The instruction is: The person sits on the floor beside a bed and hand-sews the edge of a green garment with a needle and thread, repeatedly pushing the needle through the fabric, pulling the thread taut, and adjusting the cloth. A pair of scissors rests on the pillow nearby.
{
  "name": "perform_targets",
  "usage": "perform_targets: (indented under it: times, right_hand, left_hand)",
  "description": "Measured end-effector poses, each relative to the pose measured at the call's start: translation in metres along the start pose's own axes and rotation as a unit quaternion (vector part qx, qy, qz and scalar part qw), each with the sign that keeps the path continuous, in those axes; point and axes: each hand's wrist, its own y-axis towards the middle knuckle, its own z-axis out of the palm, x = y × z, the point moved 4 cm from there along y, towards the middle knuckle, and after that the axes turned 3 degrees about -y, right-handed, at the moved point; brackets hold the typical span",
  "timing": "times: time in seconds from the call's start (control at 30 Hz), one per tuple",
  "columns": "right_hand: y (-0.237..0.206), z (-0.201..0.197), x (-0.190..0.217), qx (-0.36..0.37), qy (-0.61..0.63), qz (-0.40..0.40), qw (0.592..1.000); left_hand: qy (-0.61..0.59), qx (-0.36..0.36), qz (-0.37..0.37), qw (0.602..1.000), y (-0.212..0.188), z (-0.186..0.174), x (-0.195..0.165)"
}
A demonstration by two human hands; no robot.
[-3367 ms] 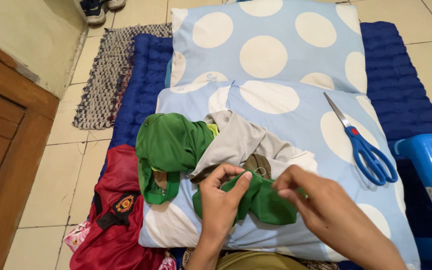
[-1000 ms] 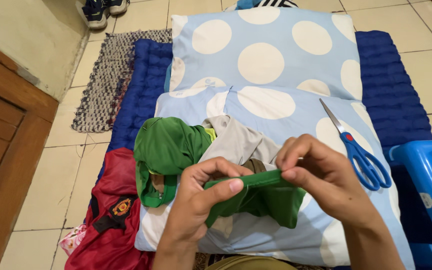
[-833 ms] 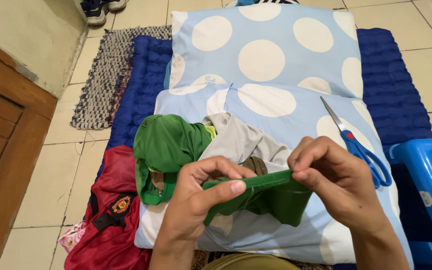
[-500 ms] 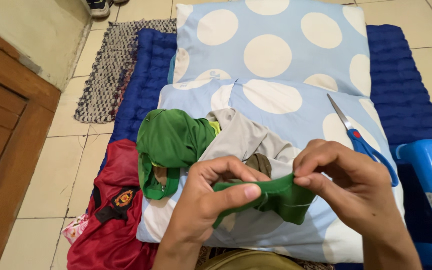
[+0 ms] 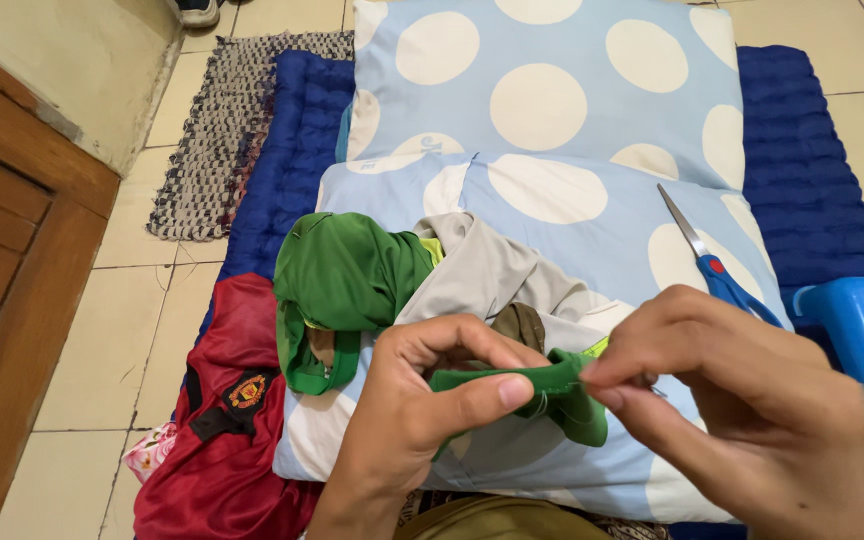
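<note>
The left hand has a clenched grip on a folded green cloth, thumb pressed on top; the right hand pinches its other end. The cloth is held just above the dotted pillow. On the pillow lie a green shirt, grey garment and scissors; a red jersey lies left of it.

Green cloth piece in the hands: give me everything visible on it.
The green cloth piece is small, soft knit-looking fabric, folded into a thick band with a yellow-green edge showing at its upper right. The left hand pinches its left end under the thumb; the right hand pinches its right end. It hangs just above the dotted pillow.
</note>
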Motion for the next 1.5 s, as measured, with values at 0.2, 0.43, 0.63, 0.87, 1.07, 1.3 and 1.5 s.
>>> perform_targets:
  times: [0.2,0.43,0.63,0.87,1.07,1.3,1.5]
  right_hand:
    - [0.005,0.000,0.007,0.019,-0.029,-0.020,0.999]
    - [0.002,-0.001,0.014,0.025,-0.063,-0.002,0.998]
    - [0.003,-0.003,0.016,0.031,-0.070,-0.010,0.997]
    - [0.003,-0.004,0.016,0.033,-0.087,0.002,0.996]
    - [0.004,-0.004,0.016,0.034,-0.129,-0.018,0.991]
    - [0.006,0.002,0.009,0.077,-0.146,0.000,0.986]
    - [0.006,0.007,0.009,0.025,-0.150,0.003,0.988]
  left_hand:
    - [0.041,-0.019,0.011,0.999,-0.003,0.007,-0.009]
    - [0.082,-0.018,0.003,0.997,-0.006,0.013,-0.019]
    - [0.086,-0.005,0.001,0.996,-0.007,0.015,-0.022]
    - [0.087,-0.004,0.004,0.996,-0.006,0.015,-0.022]
    - [0.152,-0.021,0.034,0.988,-0.008,0.021,-0.029]
    - [0.398,-0.056,0.221,0.888,-0.015,0.041,-0.051]
    - [0.488,-0.042,0.317,0.812,-0.019,0.052,-0.056]
